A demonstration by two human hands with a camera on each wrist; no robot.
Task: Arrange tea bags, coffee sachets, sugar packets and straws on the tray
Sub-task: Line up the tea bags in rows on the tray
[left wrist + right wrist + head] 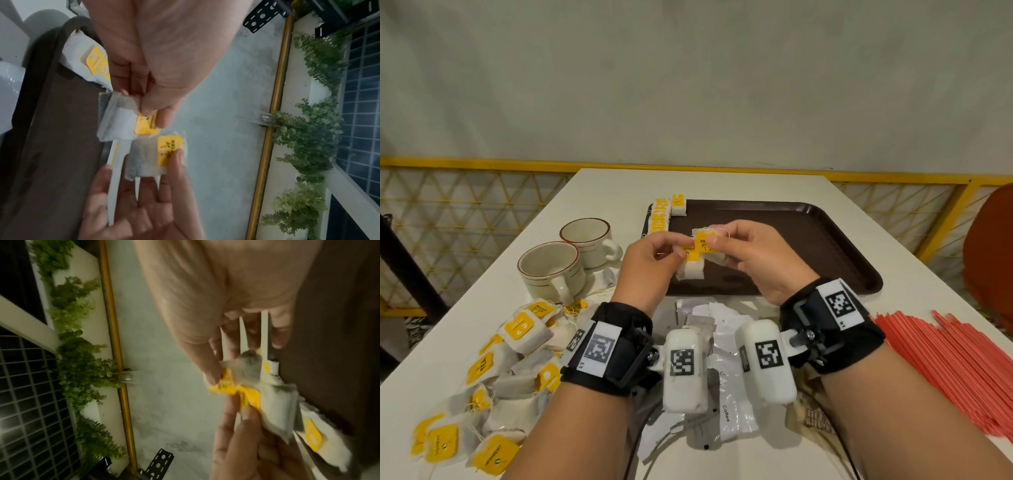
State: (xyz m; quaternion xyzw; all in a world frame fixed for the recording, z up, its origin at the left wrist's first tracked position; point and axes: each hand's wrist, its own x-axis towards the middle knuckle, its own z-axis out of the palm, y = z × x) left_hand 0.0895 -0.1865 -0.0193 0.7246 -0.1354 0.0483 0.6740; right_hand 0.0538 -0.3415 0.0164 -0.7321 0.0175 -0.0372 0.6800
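Both hands are raised above the near left part of the tray (825, 246), each pinching one tea bag by thumb and fingertips.

Left hand (650, 263): holds a tea bag (691, 270) at its yellow tag; the bag hangs below the fingers. In the left wrist view the thumb presses on the tag and the white pouch sticks out to the side.

Right hand (750, 253): holds a second bag (703, 240) with a yellow tag printed "RE…"; thumb on the tag, fingers behind. The two bags touch or overlap at their tags; a thin string loops above the second bag. Whether the strings are tangled, I cannot tell.

On the tray: a short row of bags (659, 216) lies along the far left rim, with one more bag (678, 205) just beside it at the far left corner.

Left of the tray, on the worktop (722, 181): two cups (571, 260), one nearer than the other. Nearer than the cups lies a loose pile of bags (493, 383).

Near side of the tray, under the wrists: white and clear sachets (726, 414), one marked "Coffee".

Right of the sachets: a spread of red straws (955, 363) lying flat, reaching the worktop's right edge.
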